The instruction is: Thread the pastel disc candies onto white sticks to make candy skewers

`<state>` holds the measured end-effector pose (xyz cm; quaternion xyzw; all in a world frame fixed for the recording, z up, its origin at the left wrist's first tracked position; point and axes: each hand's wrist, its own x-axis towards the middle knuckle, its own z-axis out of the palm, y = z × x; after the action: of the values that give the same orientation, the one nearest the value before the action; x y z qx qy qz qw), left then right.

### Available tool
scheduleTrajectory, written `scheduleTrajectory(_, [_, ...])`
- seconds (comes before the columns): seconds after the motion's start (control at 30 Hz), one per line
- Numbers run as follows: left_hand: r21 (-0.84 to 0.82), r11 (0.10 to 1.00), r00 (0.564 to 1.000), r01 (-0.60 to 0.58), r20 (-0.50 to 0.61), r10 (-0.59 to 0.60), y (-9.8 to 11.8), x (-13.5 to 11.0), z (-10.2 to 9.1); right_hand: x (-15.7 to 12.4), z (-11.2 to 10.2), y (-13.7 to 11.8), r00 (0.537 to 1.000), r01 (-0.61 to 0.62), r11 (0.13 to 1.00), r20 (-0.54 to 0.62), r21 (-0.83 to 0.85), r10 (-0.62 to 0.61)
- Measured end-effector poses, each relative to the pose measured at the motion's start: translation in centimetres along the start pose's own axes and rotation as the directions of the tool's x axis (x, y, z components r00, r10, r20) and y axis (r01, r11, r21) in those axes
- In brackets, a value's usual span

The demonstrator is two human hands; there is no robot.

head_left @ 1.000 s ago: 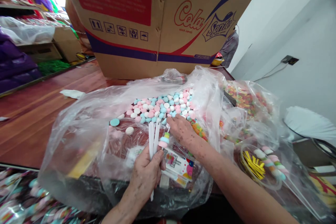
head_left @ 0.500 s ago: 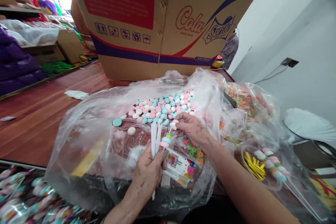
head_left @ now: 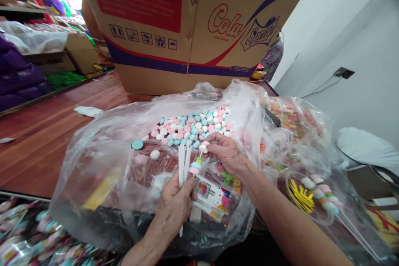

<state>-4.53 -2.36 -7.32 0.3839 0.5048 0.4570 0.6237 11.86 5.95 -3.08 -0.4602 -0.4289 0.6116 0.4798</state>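
Head view: the left hand [head_left: 177, 197] has its fingers clamped around white sticks [head_left: 183, 166] and a loaded stick [head_left: 195, 167], which leans out on their right; the right hand [head_left: 226, 151] pinches a pink-and-white candy [head_left: 204, 146] at the loaded stick's upper end, though I cannot tell whether it is pierced. Pushed off-centre, that soft-looking piece could split or slip from the fingers; a loose left grip could let the thin stick turn or slide down among its neighbours; and the rumpled plastic sheet [head_left: 93, 149] under the work could snag a wrist and scatter the heap of discs [head_left: 193, 126] beyond. By count: two hands, one loaded stick, one candy in the right fingers, and several white sticks too overlapped to number. Left of the heap, one blue disc [head_left: 137, 145] and one white disc [head_left: 155, 154] lie apart; the heap itself is beyond counting, as are the ring candies [head_left: 230, 179] near the right forearm. One printed card [head_left: 213, 195] lies right of the left hand, one carton [head_left: 199, 29] stands on the far tabletop [head_left: 52, 133], and at right two finished-looking skewers [head_left: 324, 197] rest by yellow strips [head_left: 301, 196], uncountable.
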Motion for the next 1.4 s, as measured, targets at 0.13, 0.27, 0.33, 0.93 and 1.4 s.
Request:
scheduleTrajectory(0.13, [0.012,1.000,1.000,-0.013,-0.005,0.013,-0.3,0.0,-0.1,-0.1,0.0,-0.1,0.999,0.024,1.000,0.041,0.001,-0.024])
scheduleTrajectory(0.27, [0.013,1.000,1.000,-0.012,-0.028,0.012,-0.3,0.1,0.0,-0.4,0.1,0.0,0.996,0.055,0.997,0.078,-0.050,-0.051])
scheduleTrajectory(0.33, [0.006,1.000,0.999,-0.001,-0.039,0.002,-0.1,0.1,0.1,-0.7,0.1,0.2,0.993,0.067,0.995,0.100,-0.070,-0.060])
scheduleTrajectory(0.93, [-0.024,0.999,0.996,-0.025,-0.083,0.023,-0.8,0.4,-0.2,-3.2,1.9,2.9,0.944,0.324,0.809,0.227,-0.490,-0.240])
scheduleTrajectory(1.4, [0.003,0.999,0.999,-0.044,0.013,0.044,-0.4,0.2,-0.3,-0.2,-4.2,-0.4,0.977,0.156,-0.218,0.184,-0.963,-0.112])
